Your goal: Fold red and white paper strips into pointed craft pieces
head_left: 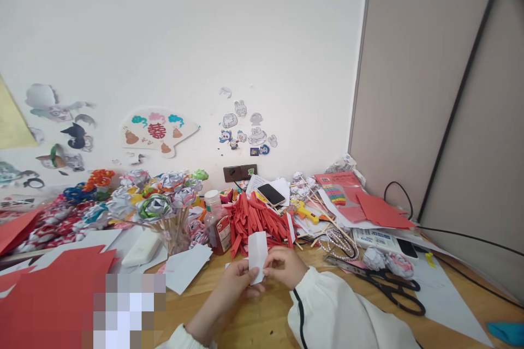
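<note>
Both my hands meet low in the middle of the view over a wooden table (262,322). My left hand (234,285) and my right hand (285,266) pinch a small white folded paper strip (257,254) that stands upright between them. The left fingers grip its lower left edge, the right fingers its lower right side. A white sleeve covers my right arm. Just behind the strip lies a heap of red folded paper strips (257,218).
Paper flowers on sticks (159,204) stand at the left beside a bottle (216,223). Red sheets (53,283) lie at the front left. A phone (271,194) lies at the back. Black scissors (395,286), a bead string (339,242) and cables (470,237) are at the right.
</note>
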Tool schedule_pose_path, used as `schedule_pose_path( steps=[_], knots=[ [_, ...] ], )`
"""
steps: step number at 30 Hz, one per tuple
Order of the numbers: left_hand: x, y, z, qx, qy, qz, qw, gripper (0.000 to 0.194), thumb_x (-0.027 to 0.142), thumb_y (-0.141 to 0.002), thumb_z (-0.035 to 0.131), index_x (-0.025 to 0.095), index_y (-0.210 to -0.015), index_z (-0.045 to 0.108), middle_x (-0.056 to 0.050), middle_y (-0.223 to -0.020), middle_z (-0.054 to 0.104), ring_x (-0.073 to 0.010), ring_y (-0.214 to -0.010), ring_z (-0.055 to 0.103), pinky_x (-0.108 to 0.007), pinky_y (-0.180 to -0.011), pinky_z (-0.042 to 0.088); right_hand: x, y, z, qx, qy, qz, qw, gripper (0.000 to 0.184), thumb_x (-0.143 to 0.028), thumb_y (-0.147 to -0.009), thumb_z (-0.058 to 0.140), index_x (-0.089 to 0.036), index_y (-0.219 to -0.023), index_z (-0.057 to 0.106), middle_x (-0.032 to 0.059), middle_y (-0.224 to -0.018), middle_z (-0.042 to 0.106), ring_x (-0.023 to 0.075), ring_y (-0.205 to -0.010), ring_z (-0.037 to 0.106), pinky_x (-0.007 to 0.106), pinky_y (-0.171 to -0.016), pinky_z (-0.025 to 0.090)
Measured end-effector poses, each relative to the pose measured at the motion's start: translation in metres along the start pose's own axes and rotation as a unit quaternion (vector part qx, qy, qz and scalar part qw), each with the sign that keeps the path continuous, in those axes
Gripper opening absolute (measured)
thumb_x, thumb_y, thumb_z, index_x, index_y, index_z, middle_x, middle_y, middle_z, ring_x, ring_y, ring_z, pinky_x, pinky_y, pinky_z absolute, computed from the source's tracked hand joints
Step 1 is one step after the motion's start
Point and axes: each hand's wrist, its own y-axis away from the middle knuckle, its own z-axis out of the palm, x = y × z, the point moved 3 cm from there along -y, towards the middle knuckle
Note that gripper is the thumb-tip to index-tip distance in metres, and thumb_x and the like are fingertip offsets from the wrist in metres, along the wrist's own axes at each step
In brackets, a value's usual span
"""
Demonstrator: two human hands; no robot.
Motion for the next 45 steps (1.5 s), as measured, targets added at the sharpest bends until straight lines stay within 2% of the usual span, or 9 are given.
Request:
schedule_pose_path(
  steps=[6, 18, 24, 30, 34, 39, 43, 44, 45],
  knots=[
    [0.0, 0.0, 0.006, -0.008, 0.001, 0.0, 1.0, 0.031, 0.035, -0.051, 0.067, 0.011, -0.069, 0.058, -0.003, -0.064, 0.062, -0.0138, -0.057, 0.059, -0.024, -0.054, 0.044, 0.008, 0.001, 0.007, 0.019, -0.011, 0.063, 0.998, 0.002, -0.017, -0.061, 0.058, -0.015, -0.062, 0.059, -0.0017, -0.058, 0.053, 0.0081, -0.05, 0.045, 0.018, -0.047, 0.034],
    [-0.005, -0.006, 0.006, 0.028, -0.009, 0.014, 0.999, 0.025, 0.027, -0.049, 0.069, 0.012, -0.066, 0.057, 0.0, -0.056, 0.062, -0.0147, -0.054, 0.059, -0.026, -0.054, 0.045, 0.004, 0.002, 0.01, 0.04, -0.049, 0.086, 0.994, 0.003, -0.013, -0.06, 0.053, -0.015, -0.062, 0.055, -0.0012, -0.061, 0.053, 0.009, -0.055, 0.047, 0.019, -0.051, 0.038],
    [-0.004, -0.005, 0.007, 0.02, -0.02, 0.021, 0.999, 0.027, 0.028, -0.049, 0.069, 0.012, -0.066, 0.056, 0.0, -0.056, 0.062, -0.0155, -0.053, 0.06, -0.027, -0.053, 0.045, 0.01, 0.003, 0.013, 0.014, -0.134, 0.114, 0.984, 0.02, -0.01, -0.059, 0.053, -0.018, -0.076, 0.048, -0.0051, -0.06, 0.047, 0.0076, -0.053, 0.047, 0.018, -0.051, 0.038],
    [-0.003, -0.005, 0.007, 0.011, -0.01, 0.032, 0.999, 0.031, 0.027, -0.051, 0.069, 0.012, -0.073, 0.053, 0.0, -0.057, 0.062, -0.0146, -0.049, 0.059, -0.026, -0.05, 0.045, 0.012, 0.001, 0.013, 0.02, -0.21, 0.119, 0.97, 0.021, -0.01, -0.063, 0.049, -0.019, -0.082, 0.045, -0.0071, -0.056, 0.041, 0.0072, -0.049, 0.048, 0.019, -0.048, 0.041],
    [-0.002, -0.005, 0.006, 0.022, 0.008, 0.047, 0.999, 0.032, 0.027, -0.052, 0.068, 0.014, -0.076, 0.052, -0.001, -0.058, 0.062, -0.0142, -0.049, 0.059, -0.025, -0.049, 0.045, 0.013, 0.001, 0.013, 0.029, -0.272, 0.129, 0.953, 0.029, -0.019, -0.068, 0.049, -0.02, -0.094, 0.036, -0.0077, -0.053, 0.047, 0.009, -0.045, 0.051, 0.022, -0.046, 0.042],
    [-0.002, -0.007, 0.008, 0.034, 0.006, 0.055, 0.998, 0.048, 0.028, -0.054, 0.067, 0.014, -0.094, 0.043, -0.002, -0.059, 0.062, -0.0151, -0.049, 0.059, -0.025, -0.048, 0.045, 0.014, 0.001, 0.014, 0.024, -0.273, 0.14, 0.951, 0.037, -0.016, -0.06, 0.057, -0.019, -0.091, 0.036, -0.0064, -0.057, 0.052, 0.0111, -0.052, 0.056, 0.025, -0.054, 0.043],
    [0.009, -0.001, 0.002, 0.036, -0.1, 0.149, 0.983, 0.071, 0.026, -0.061, 0.061, 0.016, -0.118, 0.02, -0.002, -0.062, 0.062, -0.0147, -0.054, 0.058, -0.025, -0.051, 0.043, 0.017, -0.001, 0.01, 0.04, -0.242, 0.154, 0.957, 0.035, -0.013, -0.058, 0.056, -0.018, -0.088, 0.039, -0.0085, -0.051, 0.048, 0.0095, -0.047, 0.051, 0.022, -0.049, 0.04],
    [0.014, 0.002, 0.001, 0.033, -0.133, 0.179, 0.974, 0.076, 0.023, -0.06, 0.062, 0.019, -0.121, 0.017, -0.004, -0.071, 0.063, -0.0144, -0.059, 0.057, -0.024, -0.053, 0.043, 0.018, -0.001, 0.009, 0.041, -0.243, 0.156, 0.956, 0.035, -0.013, -0.058, 0.056, -0.018, -0.088, 0.039, -0.0086, -0.051, 0.048, 0.0092, -0.046, 0.05, 0.022, -0.048, 0.039],
    [0.018, 0.006, -0.001, 0.024, -0.164, 0.195, 0.967, 0.072, 0.021, -0.06, 0.062, 0.023, -0.12, 0.022, -0.005, -0.081, 0.062, -0.0139, -0.061, 0.057, -0.023, -0.054, 0.043, 0.018, -0.001, 0.008, 0.04, -0.248, 0.157, 0.955, 0.035, -0.013, -0.058, 0.055, -0.018, -0.089, 0.039, -0.0086, -0.051, 0.047, 0.0089, -0.046, 0.049, 0.021, -0.048, 0.039]
  ],
)
